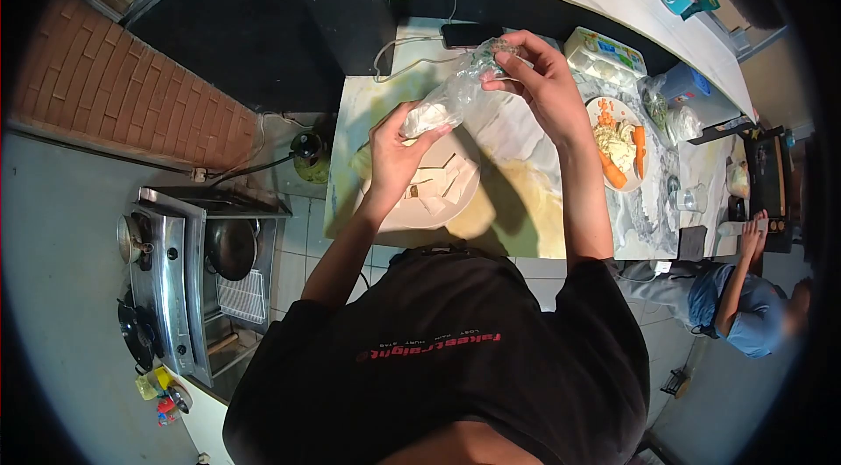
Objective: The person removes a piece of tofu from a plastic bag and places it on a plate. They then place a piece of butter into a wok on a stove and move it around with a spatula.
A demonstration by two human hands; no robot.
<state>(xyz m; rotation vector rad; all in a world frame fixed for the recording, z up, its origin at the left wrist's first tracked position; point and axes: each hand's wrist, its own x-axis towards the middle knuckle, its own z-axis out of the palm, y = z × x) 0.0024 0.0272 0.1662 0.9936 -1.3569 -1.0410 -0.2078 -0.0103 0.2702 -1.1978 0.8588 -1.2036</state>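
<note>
A clear plastic bag point(471, 80) stretches between my hands above the table, with a white lump point(426, 117) at its lower end. My left hand point(396, 145) is closed around that lower end. Higher up, my right hand point(541, 84) pinches the gathered top of the bag between thumb and fingers. Below my left hand, a pale plate point(396, 218) bears several flat white pieces point(455, 174), some with dark edges. I cannot make out what the white food in the bag is.
Right of my right arm stands a plate point(624, 183) with carrots point(613, 169) and chopped food. A plastic tub point(604, 58), a phone point(471, 34) and a glass point(692, 198) share the table. A gas stove point(166, 281) is at left; another person point(745, 299) stands at right.
</note>
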